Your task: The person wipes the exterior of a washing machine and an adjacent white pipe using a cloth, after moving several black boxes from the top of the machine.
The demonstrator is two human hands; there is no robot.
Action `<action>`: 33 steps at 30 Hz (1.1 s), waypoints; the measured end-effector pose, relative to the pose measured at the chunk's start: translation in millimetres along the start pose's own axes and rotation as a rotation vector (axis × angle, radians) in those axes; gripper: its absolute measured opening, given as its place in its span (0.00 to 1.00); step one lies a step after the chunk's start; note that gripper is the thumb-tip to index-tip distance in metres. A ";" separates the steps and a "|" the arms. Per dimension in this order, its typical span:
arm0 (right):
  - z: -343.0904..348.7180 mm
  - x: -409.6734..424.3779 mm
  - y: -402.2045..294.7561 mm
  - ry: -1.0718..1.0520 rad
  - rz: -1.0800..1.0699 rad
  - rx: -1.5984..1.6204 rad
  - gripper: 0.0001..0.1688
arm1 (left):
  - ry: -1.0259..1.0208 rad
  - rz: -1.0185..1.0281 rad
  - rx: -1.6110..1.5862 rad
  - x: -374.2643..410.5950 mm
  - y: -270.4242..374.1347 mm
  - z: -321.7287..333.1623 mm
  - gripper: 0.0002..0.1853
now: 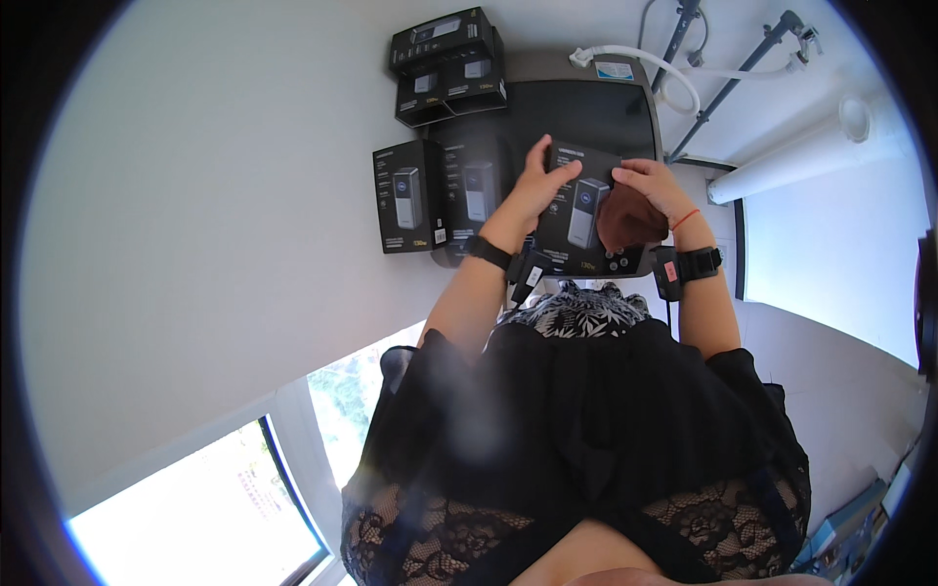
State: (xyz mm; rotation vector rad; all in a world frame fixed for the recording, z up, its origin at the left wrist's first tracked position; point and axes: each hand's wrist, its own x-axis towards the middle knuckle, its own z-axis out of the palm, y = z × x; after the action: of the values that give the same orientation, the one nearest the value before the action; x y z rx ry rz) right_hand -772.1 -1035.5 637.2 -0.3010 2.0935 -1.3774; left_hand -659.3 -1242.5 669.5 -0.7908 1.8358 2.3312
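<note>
My left hand (546, 179) grips a black cardboard power bank box (568, 212) by its left side, thumb on the front face and fingers behind. A silver power bank is printed on that face. In my right hand (648, 187) is a bunched brown cloth (632, 218), lying against the right side of the box and covering part of its print. The box is over the dark lid of a top-loading washing machine (586, 110); I cannot tell whether it rests there.
Another black power bank box (405, 201) stands at the left; fainter matching print beside it may be a reflection. Several like boxes (447, 69) are stacked at the back left by the wall (256, 183). A white hose (637, 51) and a white pipe (791, 150) are at the right.
</note>
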 end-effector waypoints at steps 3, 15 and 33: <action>2.2 3.2 -12.2 0.167 -0.109 0.339 0.20 | 0.006 0.158 -0.097 0.0 22.5 -16.7 0.40; 28.3 -18.4 -83.9 0.027 -0.532 -0.153 0.16 | 0.339 0.390 -0.522 -28.0 65.6 -35.0 0.19; 44.2 0.8 -80.9 -0.136 -0.469 0.154 0.33 | 0.258 0.229 -0.732 -28.2 112.4 -63.5 0.26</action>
State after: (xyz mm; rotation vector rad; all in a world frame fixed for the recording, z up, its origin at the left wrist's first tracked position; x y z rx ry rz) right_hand -757.3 -1104.3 696.7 -0.8362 1.8600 -1.7177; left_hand -653.3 -1325.8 771.8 -1.0203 1.1453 3.2374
